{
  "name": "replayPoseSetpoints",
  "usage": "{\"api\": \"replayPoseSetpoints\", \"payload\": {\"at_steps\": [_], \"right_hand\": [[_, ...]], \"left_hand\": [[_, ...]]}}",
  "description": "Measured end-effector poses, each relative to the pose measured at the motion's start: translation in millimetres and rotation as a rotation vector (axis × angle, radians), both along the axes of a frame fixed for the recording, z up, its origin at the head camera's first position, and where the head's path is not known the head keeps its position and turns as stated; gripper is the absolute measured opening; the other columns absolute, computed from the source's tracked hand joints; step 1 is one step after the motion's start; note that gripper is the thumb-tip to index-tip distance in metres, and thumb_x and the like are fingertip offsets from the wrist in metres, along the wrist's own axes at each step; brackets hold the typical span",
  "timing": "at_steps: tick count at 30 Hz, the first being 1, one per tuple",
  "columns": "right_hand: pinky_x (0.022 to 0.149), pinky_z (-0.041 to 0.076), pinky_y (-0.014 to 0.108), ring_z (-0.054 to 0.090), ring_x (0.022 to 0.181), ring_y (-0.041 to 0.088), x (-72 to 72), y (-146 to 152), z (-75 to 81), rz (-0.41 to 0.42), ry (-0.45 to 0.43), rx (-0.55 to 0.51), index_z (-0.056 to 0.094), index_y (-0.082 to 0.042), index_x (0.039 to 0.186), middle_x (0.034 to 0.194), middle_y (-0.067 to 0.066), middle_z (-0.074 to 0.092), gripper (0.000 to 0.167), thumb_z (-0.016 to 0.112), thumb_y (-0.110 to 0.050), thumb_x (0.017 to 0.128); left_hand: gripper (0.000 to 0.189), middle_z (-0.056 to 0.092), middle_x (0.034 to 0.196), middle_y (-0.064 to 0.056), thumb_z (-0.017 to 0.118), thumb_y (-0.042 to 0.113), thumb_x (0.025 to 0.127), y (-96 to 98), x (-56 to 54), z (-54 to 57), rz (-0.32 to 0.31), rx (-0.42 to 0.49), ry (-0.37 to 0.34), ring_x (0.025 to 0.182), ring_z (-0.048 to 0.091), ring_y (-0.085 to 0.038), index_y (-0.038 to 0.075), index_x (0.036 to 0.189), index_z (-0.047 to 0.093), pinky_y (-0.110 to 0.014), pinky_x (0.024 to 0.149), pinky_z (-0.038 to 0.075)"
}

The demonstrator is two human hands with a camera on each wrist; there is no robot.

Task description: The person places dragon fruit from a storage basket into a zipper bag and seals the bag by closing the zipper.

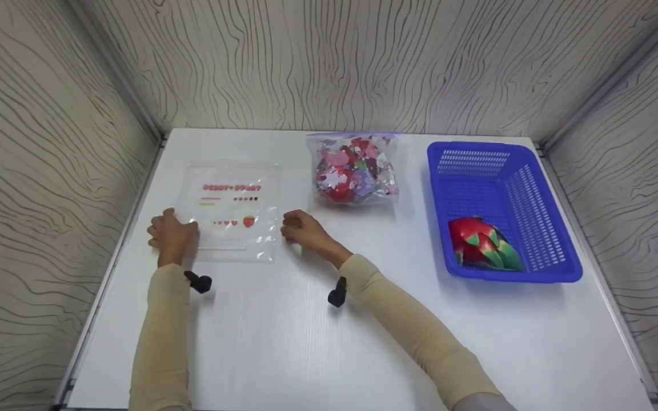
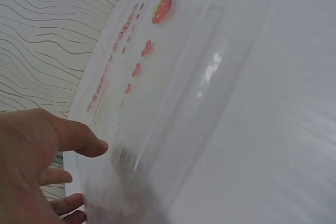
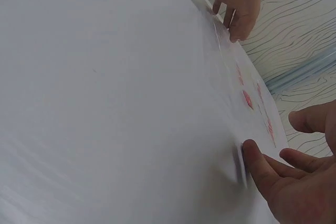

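A clear plastic bag [image 1: 229, 200] lies flat on the white table, printed with red lettering, small hearts and a strawberry. My left hand [image 1: 173, 233] is at its lower left side, fingers spread, the thumb reaching over the plastic. In the left wrist view the thumb [image 2: 84, 140] stands apart from the other fingers. Beside the bag's right edge is my right hand [image 1: 306, 231], its fingers loosely bent. The right wrist view has those fingertips [image 3: 251, 150] right at the bag's edge, with the thumb held away and nothing pinched.
Behind the right hand, a filled zip bag [image 1: 354, 171] with red and pink contents lies on the table [image 1: 283, 342]. At the right stands a blue plastic basket [image 1: 552, 228] with a red and green dragon fruit [image 1: 480, 242] inside. Wood-patterned panels [image 1: 329, 63] enclose the table.
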State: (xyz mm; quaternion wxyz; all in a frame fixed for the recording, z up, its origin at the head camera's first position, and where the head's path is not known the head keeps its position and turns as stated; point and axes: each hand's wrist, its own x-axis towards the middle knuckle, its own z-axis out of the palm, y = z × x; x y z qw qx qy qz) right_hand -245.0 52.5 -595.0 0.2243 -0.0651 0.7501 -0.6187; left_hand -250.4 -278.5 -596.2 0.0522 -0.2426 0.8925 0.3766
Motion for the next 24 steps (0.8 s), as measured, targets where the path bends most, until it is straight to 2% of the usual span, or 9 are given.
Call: {"api": "replayPoseSetpoints", "payload": {"at_steps": [5,10,14,18,20,24], "right_hand": [[0.102,0.061,0.037,0.062,0.136,0.038,1.2,-1.3,-1.2,-0.009,-0.020,-0.026,0.047,0.008,0.149,0.151,0.028,0.056,0.051,0.063,-0.010,0.104],[0.097,0.061,0.034,0.065,0.131,0.034,1.6,0.2,-2.6,-0.015,0.000,0.018,0.050,0.007,0.147,0.146,0.026,0.061,0.048,0.064,-0.012,0.105],[0.096,0.060,0.033,0.066,0.127,0.031,0.2,1.6,-4.3,-0.013,0.009,0.030,0.051,0.006,0.146,0.143,0.024,0.063,0.048,0.065,-0.013,0.104],[0.098,0.062,0.035,0.067,0.117,0.026,-2.0,3.0,-5.1,-0.030,-0.024,0.001,0.049,0.006,0.147,0.145,0.024,0.059,0.051,0.065,-0.012,0.103],[0.097,0.062,0.036,0.068,0.110,0.022,-3.1,4.0,-5.0,-0.044,-0.043,-0.009,0.048,0.005,0.148,0.147,0.024,0.057,0.053,0.065,-0.012,0.102],[0.095,0.063,0.035,0.070,0.103,0.021,-4.5,6.0,-4.2,-0.058,-0.069,-0.009,0.047,0.004,0.150,0.148,0.024,0.057,0.053,0.064,-0.013,0.103]], "left_hand": [[0.068,0.037,0.155,-0.041,0.057,0.020,0.100,2.1,0.8,1.0,0.052,-0.016,0.038,0.146,0.031,-0.055,-0.013,0.156,0.037,-0.064,0.124,0.026],[0.062,0.043,0.149,-0.044,0.053,0.019,0.102,2.1,2.6,1.3,0.071,0.067,0.086,0.141,0.043,-0.057,-0.018,0.150,0.042,-0.061,0.124,0.036],[0.051,0.054,0.142,-0.040,0.053,0.020,0.103,2.9,2.7,-1.2,0.086,0.128,0.108,0.135,0.053,-0.051,-0.017,0.139,0.053,-0.057,0.118,0.043],[0.037,0.064,0.122,-0.031,0.052,0.018,0.101,4.2,1.7,-3.8,0.095,0.134,0.139,0.112,0.061,-0.041,-0.011,0.123,0.059,-0.048,0.099,0.051],[0.035,0.064,0.112,-0.023,0.051,0.019,0.101,4.6,1.7,-3.1,0.086,0.161,0.141,0.098,0.066,-0.029,-0.007,0.123,0.058,-0.040,0.088,0.052],[0.036,0.071,0.113,-0.019,0.049,0.019,0.104,5.1,2.0,-2.5,0.071,0.298,0.132,0.077,0.071,-0.008,-0.002,0.134,0.053,-0.023,0.074,0.054]]}}
